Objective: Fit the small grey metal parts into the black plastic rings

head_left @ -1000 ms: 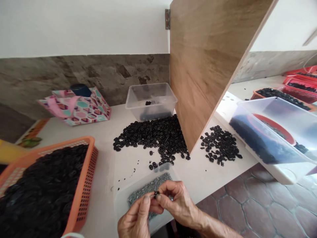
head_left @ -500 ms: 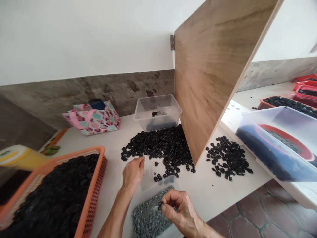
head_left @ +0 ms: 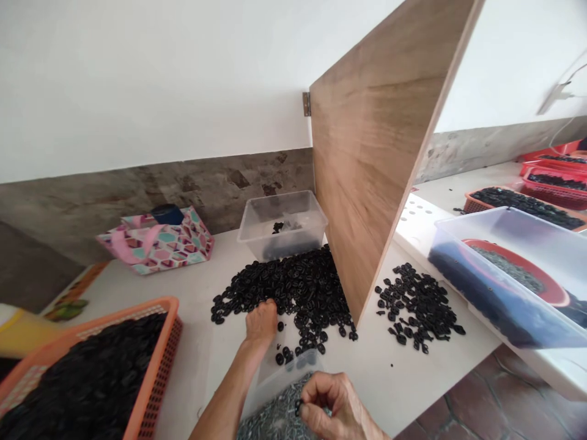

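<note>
My left hand (head_left: 261, 321) reaches forward to the near edge of a heap of small black plastic rings (head_left: 288, 287) spread on the white table (head_left: 206, 348); its fingers curl down onto the pieces. My right hand (head_left: 332, 406) stays low at the bottom edge, fingers pinched on a small black piece (head_left: 299, 408), over a clear tub of small grey metal parts (head_left: 275, 415).
An orange basket (head_left: 172, 333) full of black pieces stands at the left. A clear tub (head_left: 280, 223) sits behind the heap, a patterned bag (head_left: 158, 244) at the back left. A wooden board (head_left: 371, 159) divides the table; a second black heap (head_left: 419, 305) and more bins (head_left: 509, 275) lie right.
My left hand left my right hand and reached forward to the black heap. My right hand kept its pinch on the small piece. The camera view tilted up.
</note>
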{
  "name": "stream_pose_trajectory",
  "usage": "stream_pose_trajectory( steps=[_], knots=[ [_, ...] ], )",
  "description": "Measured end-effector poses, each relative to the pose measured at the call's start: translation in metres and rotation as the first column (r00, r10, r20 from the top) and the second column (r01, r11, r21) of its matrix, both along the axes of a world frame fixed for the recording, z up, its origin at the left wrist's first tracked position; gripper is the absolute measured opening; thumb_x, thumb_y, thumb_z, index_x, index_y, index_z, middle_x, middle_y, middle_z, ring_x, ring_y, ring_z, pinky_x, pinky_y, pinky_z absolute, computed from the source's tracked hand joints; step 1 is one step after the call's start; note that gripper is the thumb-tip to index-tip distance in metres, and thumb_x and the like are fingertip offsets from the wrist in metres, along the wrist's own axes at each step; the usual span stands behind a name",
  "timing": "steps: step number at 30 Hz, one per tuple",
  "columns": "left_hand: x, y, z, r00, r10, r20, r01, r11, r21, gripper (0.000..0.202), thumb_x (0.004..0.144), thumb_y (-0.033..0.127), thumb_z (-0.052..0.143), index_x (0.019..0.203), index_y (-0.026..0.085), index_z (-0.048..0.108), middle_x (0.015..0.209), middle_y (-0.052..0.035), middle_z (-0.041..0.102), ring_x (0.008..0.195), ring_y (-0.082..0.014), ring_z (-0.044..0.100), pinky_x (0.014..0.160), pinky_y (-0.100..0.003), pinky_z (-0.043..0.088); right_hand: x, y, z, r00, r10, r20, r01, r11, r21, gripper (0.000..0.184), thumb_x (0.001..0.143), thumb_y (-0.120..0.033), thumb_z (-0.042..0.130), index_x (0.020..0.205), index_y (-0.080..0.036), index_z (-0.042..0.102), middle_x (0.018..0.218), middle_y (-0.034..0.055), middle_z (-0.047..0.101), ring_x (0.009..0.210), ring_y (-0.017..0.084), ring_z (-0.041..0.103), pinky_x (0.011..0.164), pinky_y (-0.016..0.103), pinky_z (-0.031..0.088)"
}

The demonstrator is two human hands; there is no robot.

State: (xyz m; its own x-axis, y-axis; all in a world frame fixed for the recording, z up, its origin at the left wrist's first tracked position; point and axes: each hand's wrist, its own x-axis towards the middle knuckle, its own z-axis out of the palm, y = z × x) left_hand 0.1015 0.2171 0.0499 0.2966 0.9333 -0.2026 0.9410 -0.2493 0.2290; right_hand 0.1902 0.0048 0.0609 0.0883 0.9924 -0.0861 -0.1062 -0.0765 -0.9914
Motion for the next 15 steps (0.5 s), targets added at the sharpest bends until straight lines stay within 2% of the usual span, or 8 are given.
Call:
stream_pose_trajectory(
  steps=[3,5,8,10,11,12,13,15],
  knots=[
    [0.003,0.005,0.004,0.990,0.067,0.125,-0.065,0.998,-0.015,0.030,0.092,0.032,0.063,0.118,0.017,0.062,0.120,-0.0084,0.065,0.102,-0.0236,0.066,0.086,-0.046,0.055,0.000,-0.001,-0.003,1.000,0.004,-0.009,-0.004,1.000,0.008,0.032,0.077,-0.044,0.069,0.071,-0.017,0.054,0.057,-0.0060,0.039,0.053,0.008,0.035,0.050,0.021,0.030],
    [0.000,0.005,0.012,0.963,0.104,0.248,-0.098,0.995,-0.036,0.027,0.092,0.031,0.064,0.114,0.017,0.064,0.115,-0.0076,0.068,0.098,-0.0223,0.067,0.084,-0.044,0.055,0.003,-0.002,-0.004,0.999,-0.009,-0.043,0.011,0.999,0.033,0.039,0.077,-0.052,0.069,0.071,-0.017,0.054,0.057,-0.0060,0.040,0.051,0.007,0.036,0.049,0.020,0.029],
    [-0.016,-0.017,0.029,0.864,0.123,0.489,-0.101,0.992,-0.071,0.027,0.095,0.027,0.053,0.116,0.014,0.066,0.094,-0.0067,0.075,0.087,-0.0200,0.072,0.082,-0.037,0.057,0.007,0.000,0.002,0.987,-0.045,-0.152,0.057,0.995,0.077,0.047,0.077,-0.062,0.067,0.072,-0.017,0.052,0.055,-0.0067,0.041,0.046,0.006,0.034,0.045,0.019,0.028],
    [-0.032,-0.050,0.039,0.763,0.125,0.635,-0.091,0.992,-0.087,0.039,0.094,0.033,0.049,0.122,0.011,0.065,0.081,-0.0061,0.077,0.087,-0.0208,0.073,0.085,-0.033,0.057,0.010,0.003,0.009,0.974,-0.071,-0.216,0.092,0.992,0.091,0.048,0.078,-0.062,0.067,0.073,-0.017,0.052,0.053,-0.0068,0.042,0.045,0.005,0.034,0.045,0.019,0.028],
    [-0.040,-0.071,0.043,0.721,0.124,0.682,-0.079,0.992,-0.097,0.046,0.091,0.041,0.053,0.124,0.011,0.065,0.083,-0.0058,0.078,0.091,-0.0219,0.073,0.087,-0.032,0.056,0.011,0.005,0.013,0.968,-0.079,-0.237,0.104,0.990,0.095,0.047,0.079,-0.061,0.068,0.073,-0.016,0.053,0.053,-0.0067,0.044,0.044,0.005,0.035,0.045,0.019,0.029],
    [-0.048,-0.093,0.046,0.659,0.138,0.740,-0.070,0.990,-0.122,0.051,0.085,0.048,0.058,0.121,0.013,0.068,0.082,-0.0055,0.079,0.088,-0.0226,0.074,0.083,-0.031,0.058,0.011,0.006,0.017,0.965,-0.078,-0.252,0.105,0.990,0.098,0.046,0.080,-0.059,0.068,0.074,-0.016,0.054,0.052,-0.0064,0.045,0.045,0.005,0.036,0.046,0.019,0.030],
    [-0.056,-0.115,0.049,0.506,0.222,0.833,-0.080,0.974,-0.211,0.052,0.076,0.051,0.068,0.112,0.014,0.073,0.079,-0.0065,0.080,0.082,-0.0240,0.075,0.076,-0.029,0.060,0.010,0.006,0.021,0.963,-0.068,-0.260,0.097,0.990,0.102,0.046,0.080,-0.059,0.069,0.074,-0.016,0.054,0.052,-0.0060,0.047,0.045,0.005,0.038,0.047,0.018,0.030],
    [-0.067,-0.154,0.053,0.305,0.354,0.884,-0.148,0.935,-0.323,0.045,0.063,0.053,0.081,0.095,0.021,0.080,0.075,-0.0038,0.080,0.069,-0.0215,0.075,0.066,-0.023,0.061,0.007,0.005,0.027,0.963,-0.024,-0.270,0.053,0.993,0.102,0.046,0.080,-0.059,0.069,0.075,-0.015,0.055,0.054,-0.0046,0.052,0.045,0.005,0.042,0.048,0.018,0.032]
  ],
)
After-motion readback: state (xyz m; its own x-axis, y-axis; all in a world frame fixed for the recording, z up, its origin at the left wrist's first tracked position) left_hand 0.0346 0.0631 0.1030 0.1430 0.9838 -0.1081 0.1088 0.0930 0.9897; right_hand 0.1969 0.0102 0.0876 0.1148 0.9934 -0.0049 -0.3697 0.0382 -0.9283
